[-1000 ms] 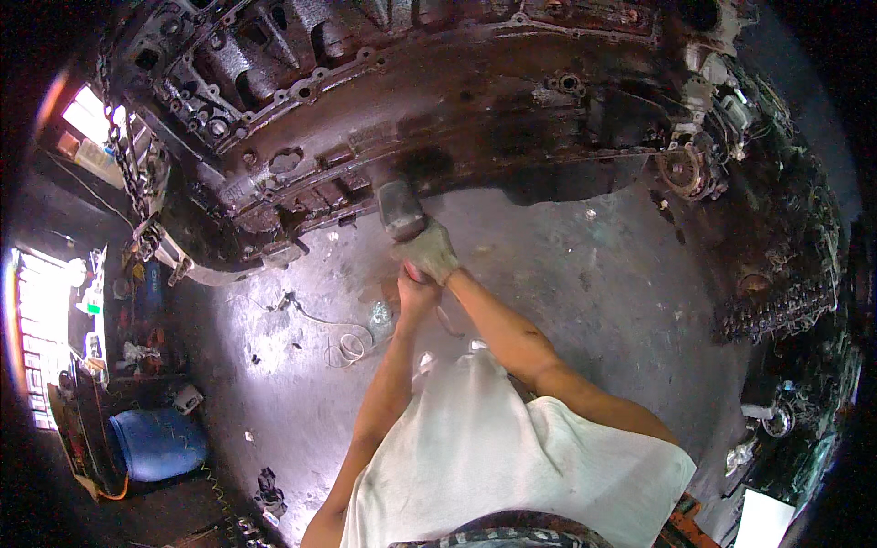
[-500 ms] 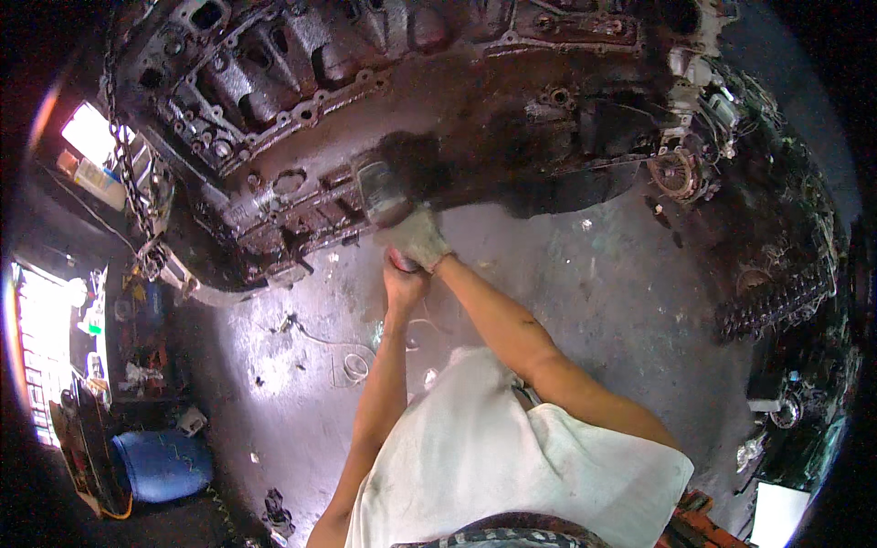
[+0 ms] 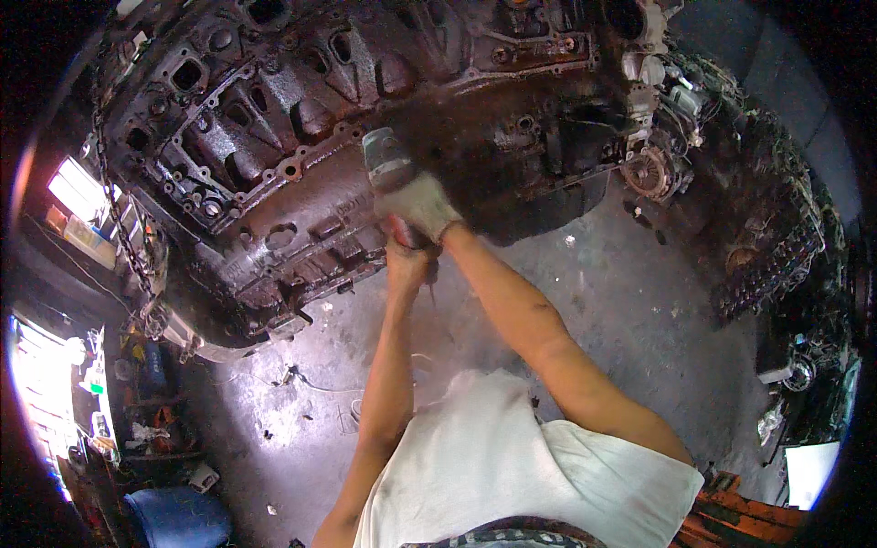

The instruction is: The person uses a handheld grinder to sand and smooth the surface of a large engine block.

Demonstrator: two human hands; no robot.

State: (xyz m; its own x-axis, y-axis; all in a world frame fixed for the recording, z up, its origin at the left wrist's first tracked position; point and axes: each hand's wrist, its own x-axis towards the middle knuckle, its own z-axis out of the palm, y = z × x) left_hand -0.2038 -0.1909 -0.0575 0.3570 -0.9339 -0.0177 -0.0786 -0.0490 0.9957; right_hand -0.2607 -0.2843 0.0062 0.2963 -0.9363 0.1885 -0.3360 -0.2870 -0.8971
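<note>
A large dark, oily engine block (image 3: 333, 205) spans the upper part of the view, with ports and bolt holes along its face. Against its lower side I hold a corded-looking power tool (image 3: 384, 151) with a grey-green body and a reddish rear part; its exact kind is hard to make out. My right hand (image 3: 418, 203), in a pale dirty work glove, is closed around the body. Just below, my left hand (image 3: 407, 251) grips the reddish rear end, its fingers partly hidden. The working end is lost against the dark metal.
A heavy chain (image 3: 123, 224) hangs at the block's left end. Pale cord (image 3: 347, 416) lies on the grey floor (image 3: 603, 301). A blue drum (image 3: 178, 519) stands lower left. Greasy machine parts (image 3: 767, 274) line the right side, with orange metalwork (image 3: 744, 516) at lower right.
Both hands and the tool have moved up along the block, farther from my body. The whole view has shifted somewhat, and the grip looks the same.
</note>
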